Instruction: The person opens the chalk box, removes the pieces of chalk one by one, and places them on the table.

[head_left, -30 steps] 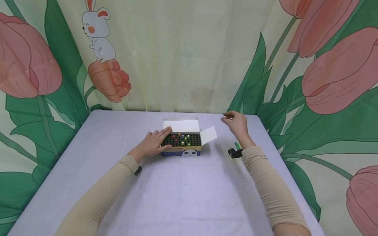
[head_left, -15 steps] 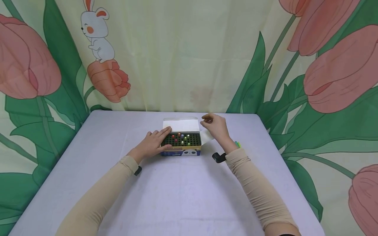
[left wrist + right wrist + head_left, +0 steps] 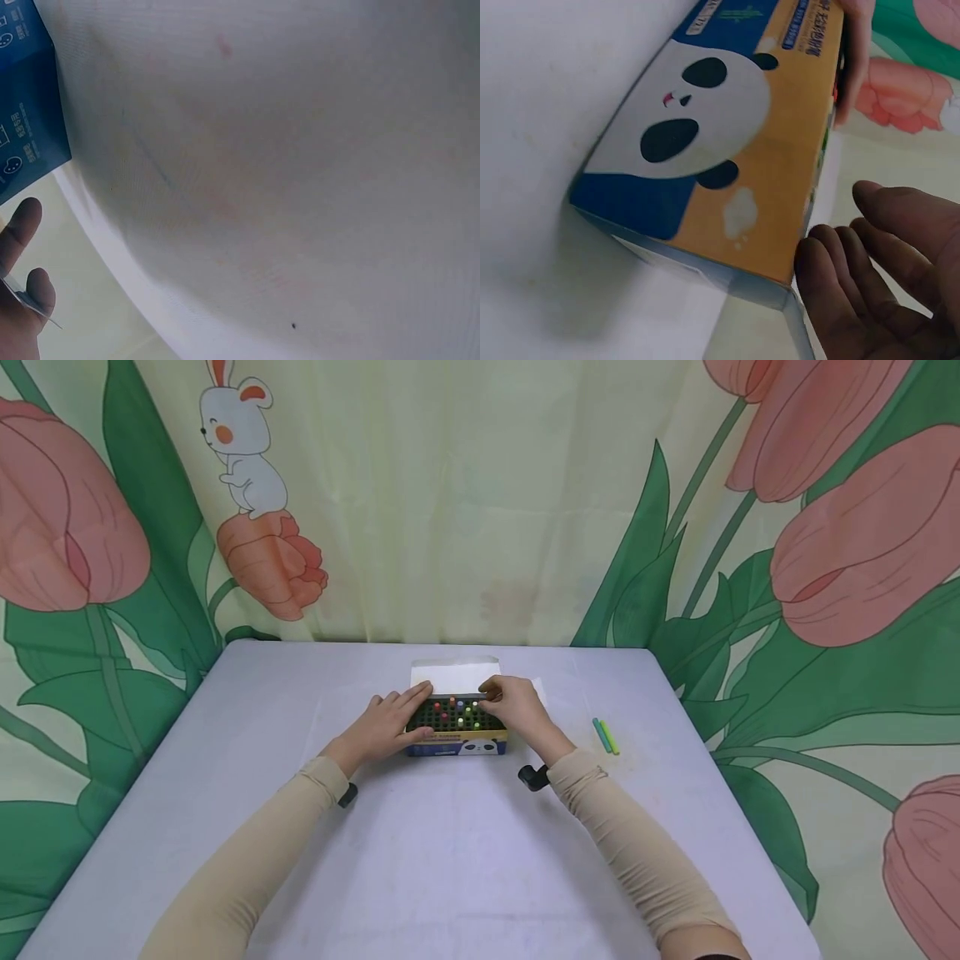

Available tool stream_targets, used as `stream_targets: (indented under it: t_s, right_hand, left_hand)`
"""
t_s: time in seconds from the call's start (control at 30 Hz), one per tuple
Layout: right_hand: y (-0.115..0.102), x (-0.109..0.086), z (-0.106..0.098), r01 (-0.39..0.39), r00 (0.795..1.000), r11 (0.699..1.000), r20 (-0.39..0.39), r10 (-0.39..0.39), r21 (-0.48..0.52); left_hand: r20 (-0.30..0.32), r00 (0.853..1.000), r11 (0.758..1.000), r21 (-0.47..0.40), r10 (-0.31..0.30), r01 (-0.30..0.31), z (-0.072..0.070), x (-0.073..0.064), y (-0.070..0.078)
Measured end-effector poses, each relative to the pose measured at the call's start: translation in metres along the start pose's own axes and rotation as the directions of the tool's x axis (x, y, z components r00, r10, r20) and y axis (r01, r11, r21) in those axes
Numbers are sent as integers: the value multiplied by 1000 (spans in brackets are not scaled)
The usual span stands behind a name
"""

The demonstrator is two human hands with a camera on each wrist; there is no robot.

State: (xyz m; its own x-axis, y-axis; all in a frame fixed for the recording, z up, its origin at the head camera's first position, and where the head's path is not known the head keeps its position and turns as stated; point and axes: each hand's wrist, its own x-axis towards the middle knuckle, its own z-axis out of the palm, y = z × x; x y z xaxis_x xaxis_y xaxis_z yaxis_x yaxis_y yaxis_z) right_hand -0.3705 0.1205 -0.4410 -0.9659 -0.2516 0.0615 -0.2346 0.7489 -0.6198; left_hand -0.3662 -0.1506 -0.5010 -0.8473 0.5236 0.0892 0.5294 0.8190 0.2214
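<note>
Fingers (image 3: 829, 292) beside Chinese-lettered panda box (image 3: 739, 127)

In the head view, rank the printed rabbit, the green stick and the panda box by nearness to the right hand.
1. Panda box, partly covered by the right hand.
2. Green stick, right of both.
3. Printed rabbit, background, upper left.

Left hand (image 3: 381, 724), right hand (image 3: 519, 703): bare. Left sleeve (image 3: 255, 852): beige, plain, close-fitting, lightly creased. Right sleeve (image 3: 636, 847): matching, ruched in many folds, upper edge visible, bare arm beyond. Both cuffs gathered. Left camera (image 3: 348, 795): black, small, wrist-worn. Right camera (image 3: 533, 777): black, rounded housing, narrow neck. Dark curved edge (image 3: 717, 957) on right arm, cropped, unidentifiable.
</note>
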Motion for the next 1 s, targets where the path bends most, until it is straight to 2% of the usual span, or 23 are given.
stream_targets:
  t_s: [0.1,0.3,0.67,0.9,1.0]
  right_hand:
    - [2,1,5,11,998,1000,57,-9,-25]
    - [4,1,12,33,993,999,113,-30,-18]
    - [5,-4,7,72,974,997,219,-64,-26]
    - [11,0,5,172,947,982,290,-141,-84]
    - [13,2,4,193,937,975,317,-149,-111]
  left_hand:
    - [4,1000,1000,-3,-3,3,-1,1,0]
    - [-6,1000,1000,-7,9,-9,0,1,-1]
    - [-6,1000,1000,-25,8,-8,3,1,0]
    - [-2,1000,1000,-28,-7,7,4,1,-1]
    - [4,1000,999,-28,-15,15,6,2,-2]
